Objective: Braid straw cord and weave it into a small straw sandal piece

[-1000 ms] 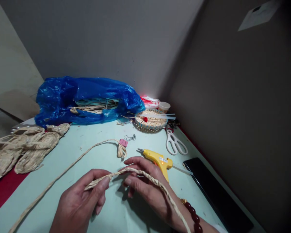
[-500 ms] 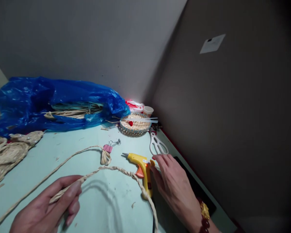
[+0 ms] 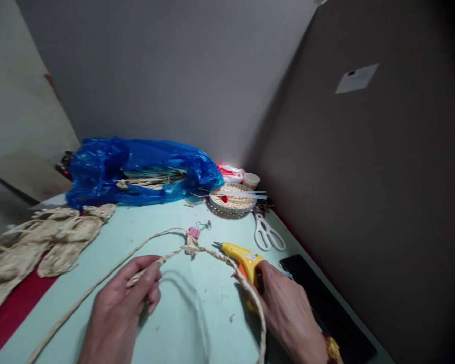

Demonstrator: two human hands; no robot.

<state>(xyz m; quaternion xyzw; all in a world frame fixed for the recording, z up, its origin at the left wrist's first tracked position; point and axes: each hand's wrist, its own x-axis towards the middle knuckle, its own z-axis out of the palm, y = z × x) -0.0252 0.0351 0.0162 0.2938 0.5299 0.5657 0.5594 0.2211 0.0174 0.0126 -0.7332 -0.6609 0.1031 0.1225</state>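
Note:
Pinched between the thumb and fingers of my left hand (image 3: pixel 131 298) is a twisted straw cord (image 3: pixel 216 254). The cord arcs right, passing in front of a yellow glue gun (image 3: pixel 238 253) and down past my right hand (image 3: pixel 284 308). That hand is closed around the glue gun's handle, its fingertips partly hidden. The gun lies on its side with its nozzle pointing left and a small orange light lit. Just beyond the cord, a pink binder clip (image 3: pixel 194 232) grips a looped straw end, from which another strand runs left.
White-handled scissors (image 3: pixel 267 232) and a black phone-like slab (image 3: pixel 322 298) lie at right. Behind stand a round woven basket (image 3: pixel 235 203) with glue sticks across it, a paper cup (image 3: pixel 251 179) and a blue plastic bag (image 3: pixel 151 151) of straw. Woven straw pieces (image 3: pixel 70 232) lie left.
My right hand has moved from the back end of the glue gun down to its handle and closed there. My left hand keeps its pinch on the cord. The view has swung left.

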